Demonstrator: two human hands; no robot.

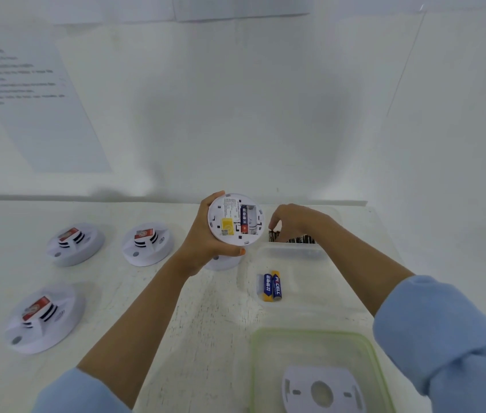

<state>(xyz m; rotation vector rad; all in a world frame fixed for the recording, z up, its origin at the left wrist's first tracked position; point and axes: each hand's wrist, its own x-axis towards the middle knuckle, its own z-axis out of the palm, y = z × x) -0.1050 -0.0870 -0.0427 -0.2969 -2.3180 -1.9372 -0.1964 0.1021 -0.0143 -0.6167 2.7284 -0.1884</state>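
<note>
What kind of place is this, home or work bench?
Probably a staged work bench: a printed sheet on the white wall, identical smoke detectors laid out on the white table, and clear tubs sorting batteries and parts.

Batteries [295, 240] under right hand [295, 222] part hidden; wall sheet [42, 114] txt blurred.

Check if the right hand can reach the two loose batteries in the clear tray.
Likely yes: the two batteries lie uncovered, just nearer than the right hand, with nothing over them.
</note>
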